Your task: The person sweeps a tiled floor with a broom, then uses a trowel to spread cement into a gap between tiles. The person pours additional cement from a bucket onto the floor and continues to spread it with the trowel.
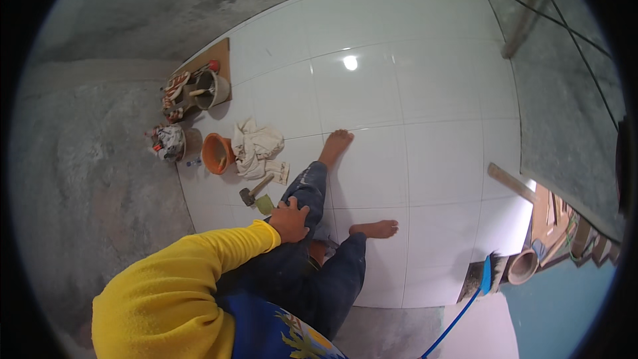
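Note:
My left hand (290,221), in a yellow sleeve, rests on the knee of my dark trousers (307,189) with its fingers spread. Nothing is held in it. Just beyond it on the white tiled floor (359,93) lie a green piece (264,205), perhaps a sponge or cloth, and a mallet (255,190) with a short wooden handle. Behind these are a crumpled cream cloth (256,148) and an orange bucket (215,153). My right hand is out of view.
Far left, a grey bucket (214,90) and tools stand on a brown board (216,56), near a container of crumpled rubbish (169,141). At right are a wooden plank (510,181), a blue broom (487,274) and a clay-coloured pot (522,266). Dark cables (565,23) cross the upper right.

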A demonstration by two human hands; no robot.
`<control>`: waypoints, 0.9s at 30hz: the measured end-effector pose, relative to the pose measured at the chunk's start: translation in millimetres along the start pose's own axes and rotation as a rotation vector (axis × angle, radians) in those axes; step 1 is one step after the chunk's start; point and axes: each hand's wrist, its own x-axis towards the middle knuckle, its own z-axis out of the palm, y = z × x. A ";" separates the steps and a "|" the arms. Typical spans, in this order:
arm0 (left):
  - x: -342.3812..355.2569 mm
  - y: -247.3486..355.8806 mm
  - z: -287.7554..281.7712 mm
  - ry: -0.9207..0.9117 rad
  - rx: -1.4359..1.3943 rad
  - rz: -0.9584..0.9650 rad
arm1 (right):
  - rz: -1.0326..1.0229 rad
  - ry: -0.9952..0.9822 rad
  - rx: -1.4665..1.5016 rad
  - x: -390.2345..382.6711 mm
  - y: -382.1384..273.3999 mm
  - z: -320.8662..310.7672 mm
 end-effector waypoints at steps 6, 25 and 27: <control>3.0 -30.6 -12.5 -0.063 -0.143 -0.044 | -0.363 0.142 0.590 29.9 -228.6 -151.1; 3.4 -86.2 -7.7 0.027 -0.483 -0.078 | -0.644 -0.223 0.429 165.9 -714.8 -232.2; -5.7 -71.6 7.7 0.028 -0.465 -0.093 | -0.568 -0.234 0.383 156.1 -611.4 -200.9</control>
